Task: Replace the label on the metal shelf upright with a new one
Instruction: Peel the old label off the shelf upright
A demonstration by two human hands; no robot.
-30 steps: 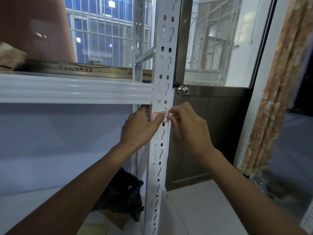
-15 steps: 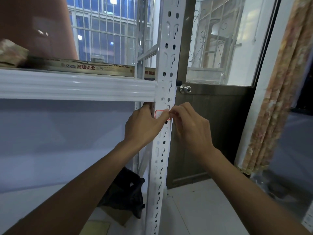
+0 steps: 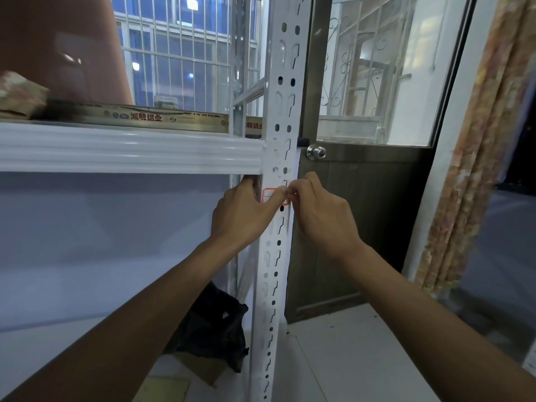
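— Hands first: what are they doing?

— Both are meeting on the white metal upright (image 3: 279, 117), just under the point where the white shelf beam (image 3: 130, 147) is joining it. The left hand (image 3: 243, 216) is wrapping around the post from the left, fingers going behind it and the thumb lying across its front face. The right hand (image 3: 322, 216) is coming in from the right with its fingers curled and its fingertips (image 3: 291, 189) pinched together.

— And the label?

— A small white label (image 3: 268, 195) with a red border is sitting on the front of the upright, directly below the beam. The left thumb is pressing over its middle, so only the left part and a red corner at the lower right are showing.

— Is the right hand gripping it?

— Its fingertips are closing at the label's right edge, touching the left thumb tip. Whether they are actually nipping the edge, I cannot tell; the knuckles are hiding it.

— Anything else around?

— A round door knob (image 3: 316, 152) is showing just right of the post, a long printed box (image 3: 139, 118) is lying on the shelf, and a black bag (image 3: 214, 326) is slumping on the floor behind the upright.
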